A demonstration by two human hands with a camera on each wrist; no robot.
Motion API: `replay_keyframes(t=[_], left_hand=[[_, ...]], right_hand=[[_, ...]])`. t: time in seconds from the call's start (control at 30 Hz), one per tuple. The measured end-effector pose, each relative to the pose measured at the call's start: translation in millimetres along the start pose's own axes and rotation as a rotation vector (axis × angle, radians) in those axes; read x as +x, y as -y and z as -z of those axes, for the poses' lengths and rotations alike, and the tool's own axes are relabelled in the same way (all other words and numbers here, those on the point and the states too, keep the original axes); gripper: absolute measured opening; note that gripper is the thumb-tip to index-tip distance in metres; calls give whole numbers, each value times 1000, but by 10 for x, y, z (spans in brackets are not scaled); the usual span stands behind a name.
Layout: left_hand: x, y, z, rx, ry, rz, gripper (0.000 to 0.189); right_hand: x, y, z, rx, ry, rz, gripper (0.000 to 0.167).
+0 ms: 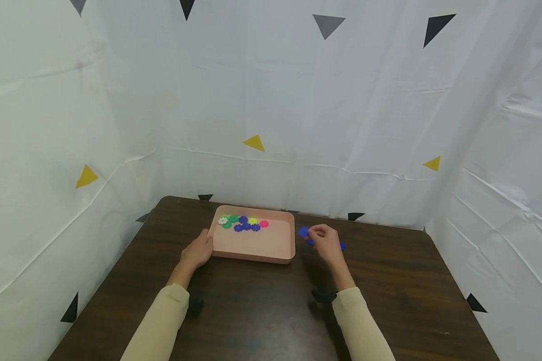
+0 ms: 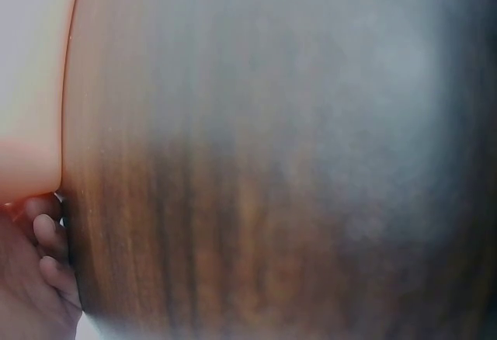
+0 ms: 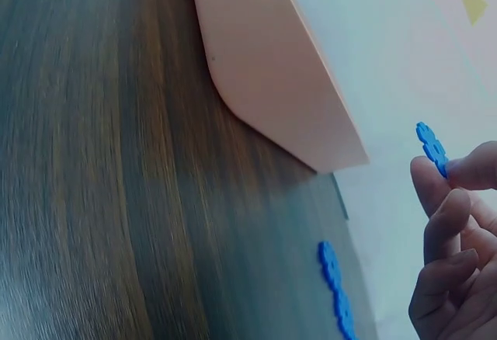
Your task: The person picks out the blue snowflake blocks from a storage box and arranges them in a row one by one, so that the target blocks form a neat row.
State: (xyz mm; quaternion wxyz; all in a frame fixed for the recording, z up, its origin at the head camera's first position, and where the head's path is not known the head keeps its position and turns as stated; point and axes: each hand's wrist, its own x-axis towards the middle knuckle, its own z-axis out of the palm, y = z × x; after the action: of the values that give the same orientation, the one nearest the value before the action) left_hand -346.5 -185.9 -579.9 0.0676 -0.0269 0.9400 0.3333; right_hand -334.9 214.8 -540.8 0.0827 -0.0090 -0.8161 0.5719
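Pinching blue piece, right fingers; long axis pointing toward pink tray, gripped by left fingers.

"Where was the tray?"
"It lay toward the far edge of the table, flower discs in its back left part, the left hand at its left side."
"And right of it?"
"More discs on the table, near the right hand."

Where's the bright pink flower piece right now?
In the head view, the bright pink flower piece lies inside the peach tray, toward its far side, as the rightmost piece there, beside a yellow piece and a blue piece.
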Motion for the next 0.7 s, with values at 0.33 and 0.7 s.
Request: replay_keyframes(t=[0.33, 0.7], left_hand=[[4, -20, 1, 0, 6, 14, 55], [39, -2, -13, 7, 4, 21, 56]], right_hand=[[-11, -117, 264, 1, -46, -24, 25], [-57, -227, 596, 3, -90, -73, 31]])
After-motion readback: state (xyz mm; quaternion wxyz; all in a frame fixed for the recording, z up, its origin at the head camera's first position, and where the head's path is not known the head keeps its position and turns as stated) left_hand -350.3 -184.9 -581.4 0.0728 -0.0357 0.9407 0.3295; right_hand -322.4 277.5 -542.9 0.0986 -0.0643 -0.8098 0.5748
